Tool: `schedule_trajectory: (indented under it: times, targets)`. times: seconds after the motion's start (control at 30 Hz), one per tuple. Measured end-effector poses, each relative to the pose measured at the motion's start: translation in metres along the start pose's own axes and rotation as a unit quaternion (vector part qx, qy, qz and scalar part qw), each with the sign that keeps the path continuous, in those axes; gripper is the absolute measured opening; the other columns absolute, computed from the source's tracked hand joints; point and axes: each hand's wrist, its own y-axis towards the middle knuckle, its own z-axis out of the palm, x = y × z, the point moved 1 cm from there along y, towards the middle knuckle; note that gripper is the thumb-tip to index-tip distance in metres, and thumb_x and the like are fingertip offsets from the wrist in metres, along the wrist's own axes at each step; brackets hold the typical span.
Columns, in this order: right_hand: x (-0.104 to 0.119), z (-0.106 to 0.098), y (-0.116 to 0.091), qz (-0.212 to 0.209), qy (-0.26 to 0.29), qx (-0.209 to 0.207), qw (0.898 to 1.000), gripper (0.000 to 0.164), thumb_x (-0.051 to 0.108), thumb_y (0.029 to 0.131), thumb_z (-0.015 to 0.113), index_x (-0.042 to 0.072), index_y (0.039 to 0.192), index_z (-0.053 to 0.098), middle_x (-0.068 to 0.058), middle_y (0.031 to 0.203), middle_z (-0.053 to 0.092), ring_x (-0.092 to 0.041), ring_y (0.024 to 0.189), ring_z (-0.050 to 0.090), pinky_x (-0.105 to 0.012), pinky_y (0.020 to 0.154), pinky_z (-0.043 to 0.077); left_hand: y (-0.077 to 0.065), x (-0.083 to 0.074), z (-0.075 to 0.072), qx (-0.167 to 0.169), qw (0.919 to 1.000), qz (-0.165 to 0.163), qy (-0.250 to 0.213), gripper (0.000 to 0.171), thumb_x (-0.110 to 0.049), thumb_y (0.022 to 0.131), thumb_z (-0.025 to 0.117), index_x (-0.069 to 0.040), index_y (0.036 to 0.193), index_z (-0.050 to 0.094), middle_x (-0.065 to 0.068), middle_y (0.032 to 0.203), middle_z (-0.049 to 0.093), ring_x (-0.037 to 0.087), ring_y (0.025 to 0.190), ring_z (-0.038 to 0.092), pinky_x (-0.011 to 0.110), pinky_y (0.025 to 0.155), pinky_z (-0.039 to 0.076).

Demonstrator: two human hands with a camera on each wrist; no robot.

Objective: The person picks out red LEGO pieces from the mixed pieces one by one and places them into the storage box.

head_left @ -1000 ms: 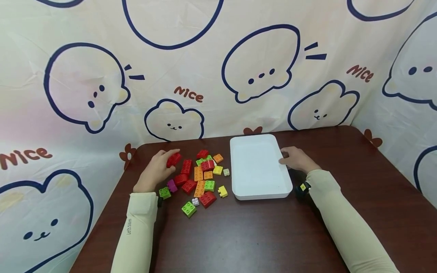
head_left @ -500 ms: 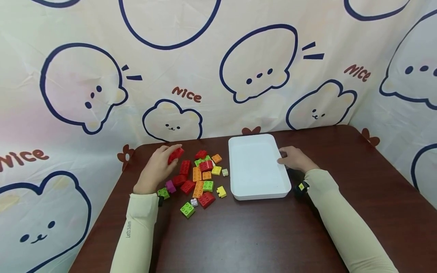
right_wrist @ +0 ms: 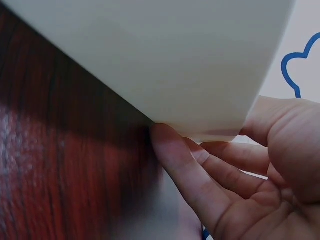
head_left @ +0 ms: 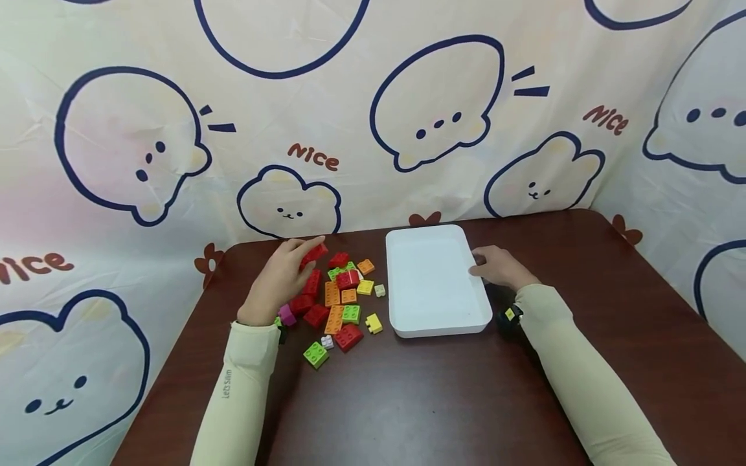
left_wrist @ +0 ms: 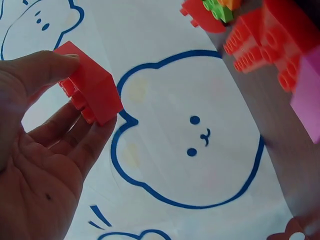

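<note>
In the head view my left hand (head_left: 276,281) is over the far left of the table, at the edge of a pile of toy building bricks. It pinches a red building brick (left_wrist: 97,85) between thumb and fingers; the left wrist view shows the studs turned toward the fingers. Under and beside the hand lie several red bricks (head_left: 316,316) and a purple brick (head_left: 287,315). At the right side of a shallow white tray (head_left: 440,334) my right hand (head_left: 502,268) grips its edge. Close up, the right wrist view shows fingers at the tray wall (right_wrist: 175,65).
Several orange, green and yellow bricks lie between the left hand and the tray, among them an orange brick (head_left: 332,293) and a yellow brick (head_left: 373,323). A green brick (head_left: 316,355) lies nearest the front. A printed cloth (head_left: 361,116) hangs behind the dark table (head_left: 431,408).
My left hand has moved right and slightly away from me, carrying the red brick above the table. The right hand stays on the tray. The head view has shifted slightly.
</note>
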Motion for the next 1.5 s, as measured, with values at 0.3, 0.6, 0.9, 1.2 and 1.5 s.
schedule_trajectory:
  times: [0.3,0.6,0.9,1.2,1.5]
  targets:
    - [0.003,0.0,0.003,-0.004,-0.012,-0.001,1.0,0.052,0.013,0.1,0.061,-0.007,0.146,0.046,-0.027,0.13,0.059,-0.035,0.105,0.067,-0.047,0.088,0.057,0.012,-0.016,0.012,0.021,0.9995,0.025,-0.005,0.061,-0.004,0.089,0.076,-0.014,0.146,0.055,0.018,0.129,0.061,0.035,0.118,0.057,0.05,0.097,0.053]
    - [0.001,-0.003,0.002,0.0,-0.013,-0.01,1.0,0.052,0.012,0.1,0.062,-0.007,0.145,0.047,-0.026,0.129,0.061,-0.036,0.107,0.066,-0.047,0.089,0.057,0.035,-0.038,0.015,0.035,0.9973,0.064,-0.006,0.058,-0.007,0.089,0.077,-0.013,0.144,0.057,0.015,0.128,0.062,0.03,0.114,0.059,0.044,0.095,0.055]
    - [0.001,-0.001,-0.001,-0.005,-0.005,-0.004,1.0,0.054,0.013,0.1,0.06,-0.007,0.147,0.045,-0.028,0.133,0.058,-0.034,0.103,0.068,-0.046,0.086,0.058,0.055,-0.058,0.017,0.065,0.9945,0.081,-0.011,0.065,-0.006,0.086,0.08,-0.011,0.145,0.053,0.015,0.13,0.062,0.031,0.114,0.061,0.044,0.09,0.058]
    - [0.0,0.0,-0.004,0.012,-0.015,-0.003,1.0,0.054,0.013,0.1,0.06,-0.007,0.147,0.044,-0.028,0.135,0.057,-0.035,0.104,0.067,-0.048,0.088,0.057,0.074,-0.076,0.027,0.097,0.9931,0.062,-0.025,0.054,-0.012,0.09,0.078,-0.009,0.14,0.058,0.012,0.129,0.063,0.031,0.115,0.06,0.045,0.094,0.056]
    - [0.004,0.0,-0.004,0.007,-0.006,-0.011,1.0,0.055,0.013,0.099,0.062,-0.007,0.147,0.045,-0.028,0.136,0.056,-0.035,0.103,0.067,-0.048,0.089,0.057,0.092,-0.096,0.039,0.108,0.9909,0.08,-0.003,0.057,-0.014,0.089,0.08,-0.01,0.142,0.058,0.012,0.13,0.063,0.028,0.112,0.06,0.04,0.093,0.056]
